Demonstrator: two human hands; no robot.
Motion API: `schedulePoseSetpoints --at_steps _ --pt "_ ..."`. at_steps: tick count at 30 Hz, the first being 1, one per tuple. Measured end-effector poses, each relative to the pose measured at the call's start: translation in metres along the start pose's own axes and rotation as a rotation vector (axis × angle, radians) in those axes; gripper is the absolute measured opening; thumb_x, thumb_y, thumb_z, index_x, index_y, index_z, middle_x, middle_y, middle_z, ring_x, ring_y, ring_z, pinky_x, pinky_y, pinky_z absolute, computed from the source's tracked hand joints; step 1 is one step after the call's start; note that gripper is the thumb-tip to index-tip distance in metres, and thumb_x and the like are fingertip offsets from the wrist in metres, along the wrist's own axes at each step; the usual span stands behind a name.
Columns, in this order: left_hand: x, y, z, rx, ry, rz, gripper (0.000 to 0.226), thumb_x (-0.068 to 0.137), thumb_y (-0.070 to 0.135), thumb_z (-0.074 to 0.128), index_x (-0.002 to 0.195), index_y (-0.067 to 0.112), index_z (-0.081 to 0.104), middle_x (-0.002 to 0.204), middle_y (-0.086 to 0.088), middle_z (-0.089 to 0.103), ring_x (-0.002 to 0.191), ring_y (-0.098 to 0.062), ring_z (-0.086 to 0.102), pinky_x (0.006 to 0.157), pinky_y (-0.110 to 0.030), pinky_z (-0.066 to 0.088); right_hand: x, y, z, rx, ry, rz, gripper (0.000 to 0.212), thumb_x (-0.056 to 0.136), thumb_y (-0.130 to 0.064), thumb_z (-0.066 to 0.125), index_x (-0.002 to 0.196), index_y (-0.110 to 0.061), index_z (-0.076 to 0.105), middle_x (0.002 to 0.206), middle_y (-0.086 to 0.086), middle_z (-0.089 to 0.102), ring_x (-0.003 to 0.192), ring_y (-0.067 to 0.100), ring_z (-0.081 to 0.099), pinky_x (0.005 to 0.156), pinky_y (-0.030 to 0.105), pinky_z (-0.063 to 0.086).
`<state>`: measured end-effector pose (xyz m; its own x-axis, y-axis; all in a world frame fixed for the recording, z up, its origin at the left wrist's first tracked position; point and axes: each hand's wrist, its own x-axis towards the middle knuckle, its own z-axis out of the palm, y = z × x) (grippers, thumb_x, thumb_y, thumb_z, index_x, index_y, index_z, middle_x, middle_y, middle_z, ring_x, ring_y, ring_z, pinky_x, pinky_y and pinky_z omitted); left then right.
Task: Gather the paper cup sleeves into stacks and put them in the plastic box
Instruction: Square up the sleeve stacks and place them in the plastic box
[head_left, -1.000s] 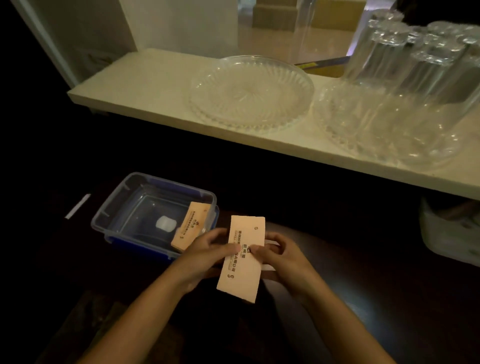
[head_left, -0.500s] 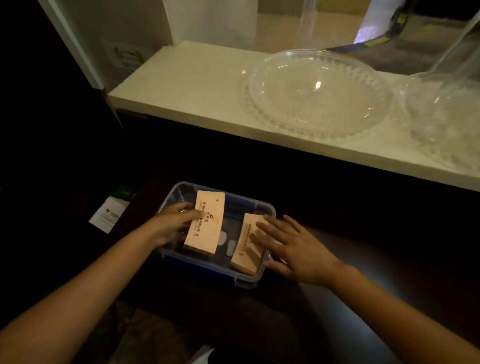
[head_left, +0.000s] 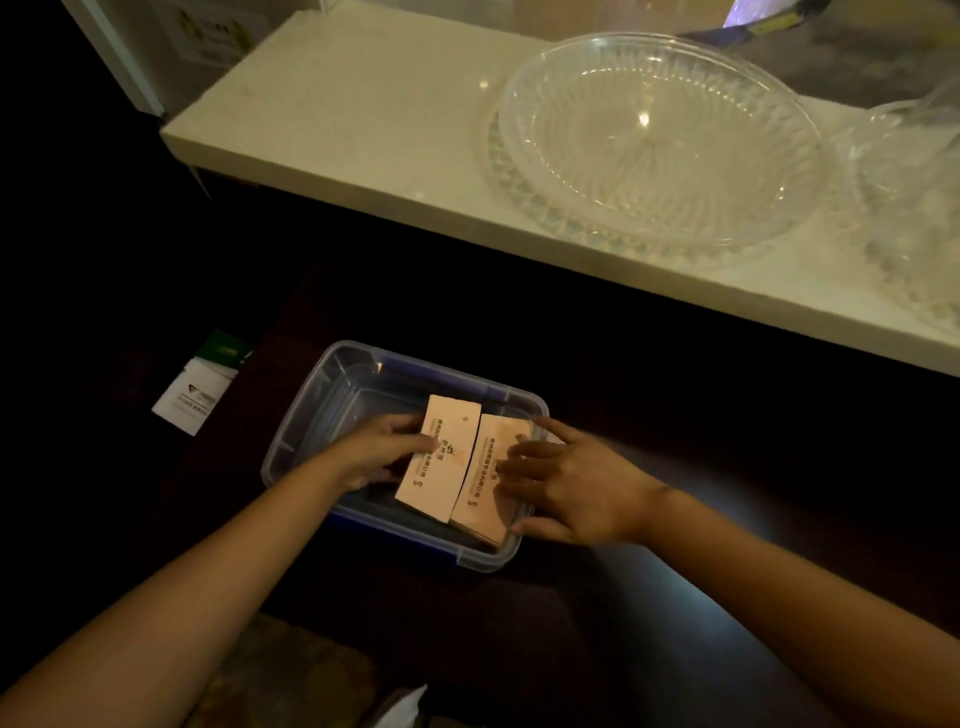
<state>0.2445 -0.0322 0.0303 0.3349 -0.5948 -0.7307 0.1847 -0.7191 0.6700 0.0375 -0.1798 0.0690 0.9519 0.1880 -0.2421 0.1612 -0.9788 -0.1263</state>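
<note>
A clear plastic box (head_left: 332, 384) with a blue base sits on the dark table in front of me. Two stacks of tan paper cup sleeves lie side by side in its right half. My left hand (head_left: 379, 449) grips the left stack (head_left: 439, 467) by its left edge, thumb on top. My right hand (head_left: 569, 486) rests with spread fingers flat on the right stack (head_left: 491, 478), which leans against the box's right wall.
A pale stone shelf (head_left: 363, 119) runs across the back, carrying a large clear glass dish (head_left: 654, 140) and a second glass dish (head_left: 914, 208) at the right edge. A white and green card (head_left: 200, 387) lies left of the box.
The left hand carried its stack from in front of me into the box and brought it right, beside the other stack. The right hand let go and settled on the right stack.
</note>
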Motion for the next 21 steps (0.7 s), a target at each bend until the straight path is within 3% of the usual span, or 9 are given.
schedulePoseSetpoints --at_steps 5,11,17,21 --pt "-0.004 0.002 0.019 0.105 0.148 0.121 0.033 0.087 0.014 0.054 0.120 0.015 0.053 0.115 -0.010 0.065 0.084 -0.011 0.061 0.063 -0.021 0.044 0.002 0.003 0.000 0.029 -0.014 -0.016 0.056 0.092 -0.056 0.023 0.123 -0.021 0.055 0.132 0.006 0.056 0.129 0.022 0.042 0.112 0.049 -0.003" --pt "-0.008 0.001 0.026 0.173 0.183 0.103 0.030 0.089 0.015 0.049 0.119 0.014 0.053 0.119 -0.010 0.063 0.092 -0.014 0.059 0.066 -0.022 0.045 0.003 0.005 -0.001 0.022 0.001 -0.029 0.059 0.091 -0.057 0.020 0.119 -0.021 0.057 0.128 0.005 0.060 0.125 0.022 0.046 0.110 0.049 -0.004" --pt "-0.013 0.000 0.025 0.191 0.167 0.114 0.028 0.090 0.021 0.049 0.117 0.016 0.055 0.117 -0.008 0.065 0.087 -0.012 0.060 0.063 -0.020 0.044 0.000 0.005 0.001 -0.011 0.024 -0.032 0.055 0.092 -0.056 0.022 0.121 -0.021 0.055 0.127 0.004 0.060 0.123 0.022 0.048 0.110 0.050 -0.004" --pt "-0.018 0.002 0.014 0.201 0.127 0.093 0.038 0.089 0.025 0.050 0.126 0.023 0.046 0.121 -0.005 0.061 0.085 -0.008 0.057 0.065 -0.022 0.045 0.001 0.000 -0.004 -0.004 0.016 -0.026 0.057 0.092 -0.056 0.023 0.127 -0.020 0.049 0.129 0.006 0.058 0.124 0.024 0.047 0.110 0.049 -0.003"
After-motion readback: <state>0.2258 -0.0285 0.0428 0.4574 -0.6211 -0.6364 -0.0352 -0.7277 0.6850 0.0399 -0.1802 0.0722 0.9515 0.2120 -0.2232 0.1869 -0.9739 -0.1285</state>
